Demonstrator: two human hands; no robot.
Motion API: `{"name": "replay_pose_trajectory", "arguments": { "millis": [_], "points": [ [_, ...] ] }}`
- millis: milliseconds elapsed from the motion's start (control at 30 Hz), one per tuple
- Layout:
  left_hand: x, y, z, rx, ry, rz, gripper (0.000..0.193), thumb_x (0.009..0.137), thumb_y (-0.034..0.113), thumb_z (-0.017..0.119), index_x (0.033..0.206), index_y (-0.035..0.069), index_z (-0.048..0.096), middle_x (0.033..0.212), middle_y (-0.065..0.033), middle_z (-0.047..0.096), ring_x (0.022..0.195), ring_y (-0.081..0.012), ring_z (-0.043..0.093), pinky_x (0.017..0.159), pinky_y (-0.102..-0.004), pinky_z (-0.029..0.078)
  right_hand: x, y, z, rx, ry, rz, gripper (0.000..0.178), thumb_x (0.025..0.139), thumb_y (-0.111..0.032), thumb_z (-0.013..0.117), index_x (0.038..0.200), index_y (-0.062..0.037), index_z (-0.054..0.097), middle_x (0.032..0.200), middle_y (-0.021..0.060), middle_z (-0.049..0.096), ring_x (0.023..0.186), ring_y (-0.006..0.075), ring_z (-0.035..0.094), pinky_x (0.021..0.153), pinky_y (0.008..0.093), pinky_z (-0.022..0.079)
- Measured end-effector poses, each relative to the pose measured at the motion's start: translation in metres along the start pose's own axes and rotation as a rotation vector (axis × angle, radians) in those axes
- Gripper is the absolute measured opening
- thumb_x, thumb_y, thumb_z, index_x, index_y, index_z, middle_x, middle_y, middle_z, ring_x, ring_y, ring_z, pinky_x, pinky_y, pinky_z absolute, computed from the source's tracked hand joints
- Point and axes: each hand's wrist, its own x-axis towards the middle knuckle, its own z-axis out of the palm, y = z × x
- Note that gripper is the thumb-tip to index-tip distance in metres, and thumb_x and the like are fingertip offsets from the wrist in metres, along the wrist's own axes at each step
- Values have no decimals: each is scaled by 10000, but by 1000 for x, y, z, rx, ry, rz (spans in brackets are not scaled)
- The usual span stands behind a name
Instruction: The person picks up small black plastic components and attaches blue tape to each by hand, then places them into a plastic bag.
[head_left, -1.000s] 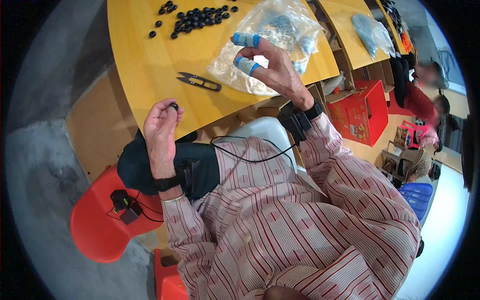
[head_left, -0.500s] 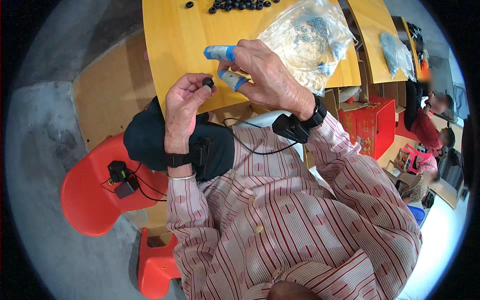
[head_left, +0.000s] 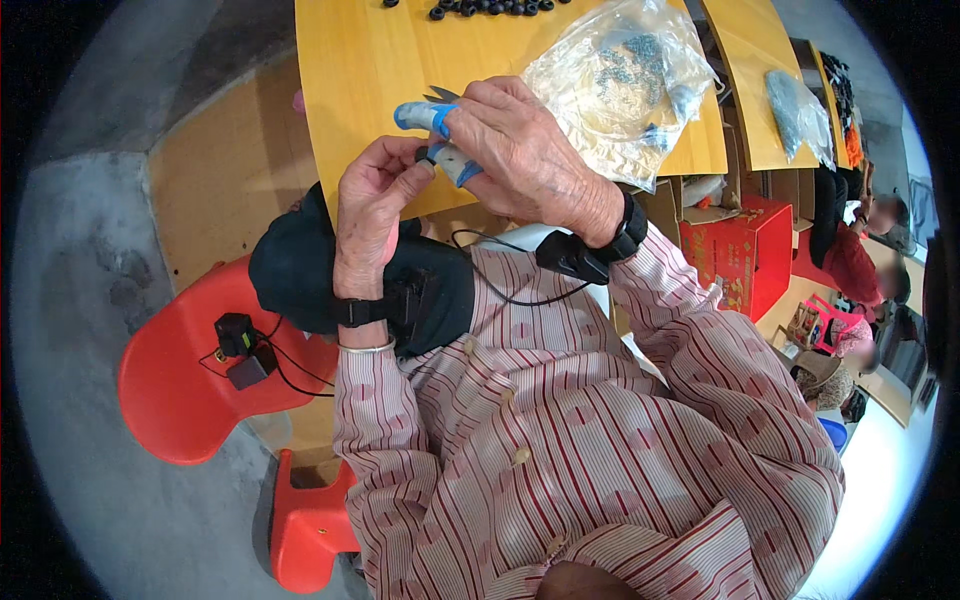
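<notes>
Between the thumb and fingers of my left hand (head_left: pixel 372 205), which is closed, sits a small black ring-like piece (head_left: pixel 424 155), partly covered. My right hand (head_left: pixel 530 155) comes over from the right, its thumb and index finger wrapped in blue-and-white coverings. The covered thumb meets the black piece, and the index finger reaches above it. The other right fingers are curled, and what they hold, if anything, is hidden. Pointed dark metal blades (head_left: pixel 440 95), like scissor tips, show just beyond the right index finger; whether they are held or lie on the table cannot be told.
Several similar black pieces (head_left: pixel 490 8) lie at the far side of the yellow table (head_left: pixel 365 60). A clear plastic bag (head_left: pixel 620 90) with small dark bits lies to the right. Red box (head_left: pixel 740 255) below right; red chair (head_left: pixel 180 370) with black devices at left. People sit far right.
My right hand has moved down and left, bringing its covered thumb against the black piece in my left hand. The metal blades have come into sight. My left hand has stayed nearly in place.
</notes>
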Motion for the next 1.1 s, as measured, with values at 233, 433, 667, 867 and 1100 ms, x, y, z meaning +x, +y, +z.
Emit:
{"name": "replay_pose_trajectory", "arguments": {
  "millis": [233, 433, 667, 867, 1100],
  "points": [
    [-1, 3, 2, -63, 9, -46, 198, 827, -11, 602, 1022, -21, 569, 891, -33, 587, 825, -98, 558, 783, -202, 434, -8, 9, -1, 169, 59, 112, 318, 651, -31, 638, 953, -46, 541, 781, 85, 543, 783, 286, 538, 691, 374, 418],
    [1, 2, 2, -44, -15, -37, 183, 835, -6, 591, 1015, -16, 564, 896, -36, 587, 821, -104, 568, 788, -214, 443, -11, 3, -3, 218, 106, 91, 460, 720, 30, 608, 1167, -61, 551, 853, 72, 616, 763, 263, 562, 685, 341, 477],
    [-2, 3, 8, 21, 81, -36, 142, 842, 21, 596, 978, 8, 556, 896, -17, 579, 824, -85, 540, 764, -202, 422, -8, 1, -2, 202, -46, 9, 415, 579, -15, 628, 979, -59, 526, 828, 66, 542, 859, 262, 527, 802, 377, 434],
    [-2, 6, 7, 44, 76, -71, 165, 837, 35, 604, 989, -3, 554, 848, -18, 552, 793, -98, 532, 764, -214, 419, 2, 46, -1, 81, -29, 204, 353, 748, -52, 631, 1095, -66, 565, 867, 84, 610, 843, 270, 570, 741, 368, 460],
    [0, 3, 4, 65, 94, -45, 207, 849, 94, 625, 1025, 20, 546, 852, -17, 581, 781, -91, 533, 735, -205, 403, 21, 125, 14, -92, 67, 372, 316, 721, -41, 582, 1037, -45, 576, 891, 103, 641, 863, 280, 587, 760, 362, 475]
  ]
}}
